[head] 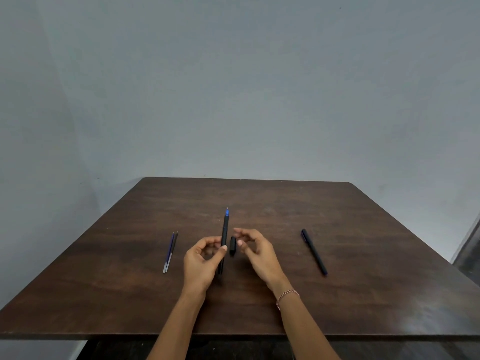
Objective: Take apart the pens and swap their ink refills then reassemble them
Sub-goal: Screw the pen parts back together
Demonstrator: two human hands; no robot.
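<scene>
My left hand [201, 261] pinches a black pen [224, 232] upright over the middle of the table, its blue tip pointing away from me. The pen's black cap [232, 246] lies on the table just right of it. My right hand [255, 249] hovers beside the cap with fingers loosely curled and holds nothing. Two thin ink refills [170, 252] lie side by side at the left. A second black pen [314, 252], capped, lies at the right.
The dark brown wooden table [363, 294] stands against a plain grey wall. Its near edge runs just below my forearms. A bead bracelet [287, 296] sits on my right wrist.
</scene>
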